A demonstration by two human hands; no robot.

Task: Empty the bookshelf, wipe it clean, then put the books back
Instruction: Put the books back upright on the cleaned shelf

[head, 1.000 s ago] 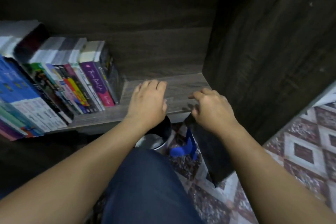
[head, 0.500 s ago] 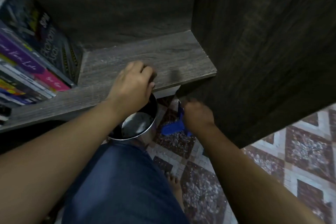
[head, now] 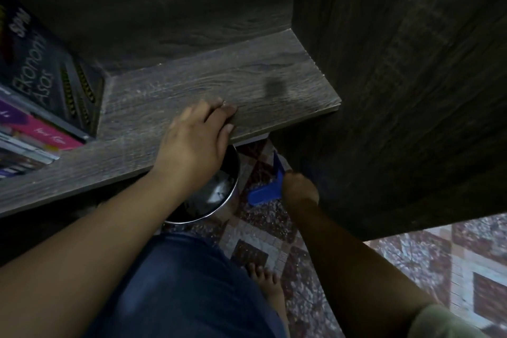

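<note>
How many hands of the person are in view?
2. The left hand rests on the front edge of the shelf; the right hand, lower down, grips a blue object.

Dim and soft-focused, the bookshelf point(head: 219, 85) deep in shadow, brightest on floor tiles point(head: 439, 255) lower right.

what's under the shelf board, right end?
A metal bucket on the tiled floor, its far rim covered by the left hand on the shelf board. Beside it, the right hand grips a blue object; that hand hides part of it.
</note>
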